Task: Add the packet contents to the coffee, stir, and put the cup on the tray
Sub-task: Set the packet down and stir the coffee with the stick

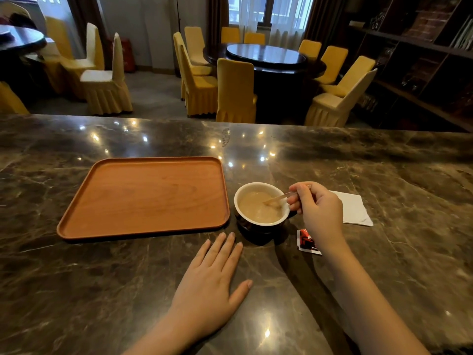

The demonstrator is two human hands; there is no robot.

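Here, head view: cup of pale milky coffee stands on the marble counter, toward its near edge, just beside the right edge of the wooden tray, not on it. Right hand has its fingers pinched on a thin stirrer, whose lower end dips into the coffee. Left hand lies flat on the counter, palm down, fingers spread, holding nothing, near the cup. Red packet lies by the right wrist; white napkin lies beyond the right hand.
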